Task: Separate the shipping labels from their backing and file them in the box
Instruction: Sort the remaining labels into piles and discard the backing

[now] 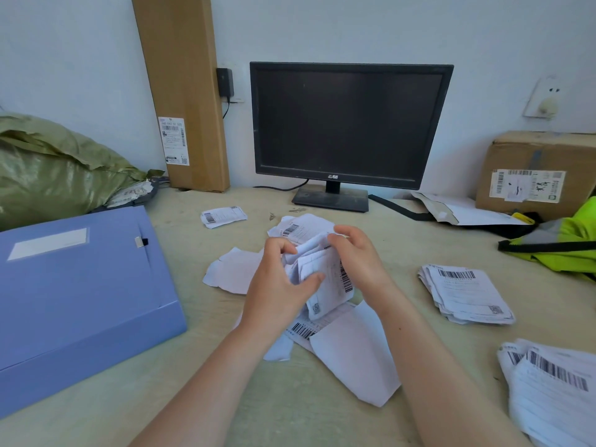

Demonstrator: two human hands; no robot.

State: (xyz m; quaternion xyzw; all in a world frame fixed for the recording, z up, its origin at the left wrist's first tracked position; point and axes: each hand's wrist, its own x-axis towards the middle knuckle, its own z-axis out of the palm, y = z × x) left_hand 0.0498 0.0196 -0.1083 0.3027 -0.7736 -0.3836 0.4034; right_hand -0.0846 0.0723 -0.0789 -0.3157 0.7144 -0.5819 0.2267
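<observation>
Both hands grip a bunch of white shipping labels [325, 275] above the middle of the desk. My left hand [277, 285] clasps the bunch from the left, thumb pressed on its front. My right hand [358, 256] pinches the upper edge from the right. Beneath the hands lie loose white backing sheets [354, 353] and a few barcode labels [304, 329]. A closed blue file box [77, 295] sits at the left, its lid down. A neat stack of labels [467, 293] rests at the right, and another stack [551, 388] lies at the lower right.
A dark monitor [350, 124] stands behind the paper pile. One stray label [222, 216] lies near it. A tall cardboard carton [183, 91] leans on the wall, a green sack [54, 166] sits far left, and a brown parcel [538, 172] and yellow vest [567, 243] sit at right.
</observation>
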